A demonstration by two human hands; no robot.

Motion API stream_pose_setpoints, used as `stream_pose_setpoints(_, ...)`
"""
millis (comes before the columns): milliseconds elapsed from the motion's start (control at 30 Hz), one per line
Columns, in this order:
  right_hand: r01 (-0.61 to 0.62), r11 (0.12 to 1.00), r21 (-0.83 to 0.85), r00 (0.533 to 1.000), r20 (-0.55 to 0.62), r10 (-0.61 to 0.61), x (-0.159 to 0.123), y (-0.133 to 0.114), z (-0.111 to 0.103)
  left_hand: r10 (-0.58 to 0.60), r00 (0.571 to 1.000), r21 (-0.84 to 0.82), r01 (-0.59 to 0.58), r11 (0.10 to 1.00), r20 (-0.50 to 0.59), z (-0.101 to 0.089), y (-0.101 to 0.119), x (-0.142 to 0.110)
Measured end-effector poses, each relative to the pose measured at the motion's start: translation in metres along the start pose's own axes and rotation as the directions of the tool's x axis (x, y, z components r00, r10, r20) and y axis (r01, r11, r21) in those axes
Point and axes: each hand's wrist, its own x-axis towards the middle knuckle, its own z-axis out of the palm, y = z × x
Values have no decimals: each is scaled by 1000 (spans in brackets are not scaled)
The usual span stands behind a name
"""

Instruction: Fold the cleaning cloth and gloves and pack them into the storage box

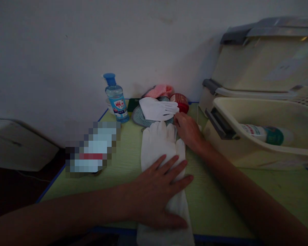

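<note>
A long white glove [159, 145] lies flat on the table, its fingers pointing away from me and its cuff reaching past the near edge. Spread over its middle, my left hand [159, 191] rests palm down with the fingers apart. My right hand [188, 131] is curled at the glove's fingertips on the right side, thumb and fingers closed on a tip there. Just beyond it, a smaller white glove [155, 108] sits on a grey-blue mesh cloth [138, 116].
Behind are a pink cloth [161, 90] and a red round item [180, 102]. A blue-capped bottle [118, 100] stands back left, near a blurred-out object [96, 147]. On the right, an open cream bin [246, 153] holds a green-and-white container [273, 135], with a lidded box [259, 65] behind.
</note>
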Motion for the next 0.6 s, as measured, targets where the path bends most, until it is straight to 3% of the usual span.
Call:
stream_pose_setpoints(100, 1, 998, 70, 999, -34, 1, 3, 1, 2, -2, 1000, 2, 3, 1000, -5, 0, 0, 0)
stream_pose_setpoints(300, -3, 982, 189, 1000, 31, -3, 2, 5, 5, -1, 1000, 2, 1, 1000, 2, 0, 0, 0)
stream_pose_setpoints(600, -57, 965, 257, 998, 31, 51, -4, 1, -7, -7, 1000, 2, 7, 1000, -1, -1, 1, 0)
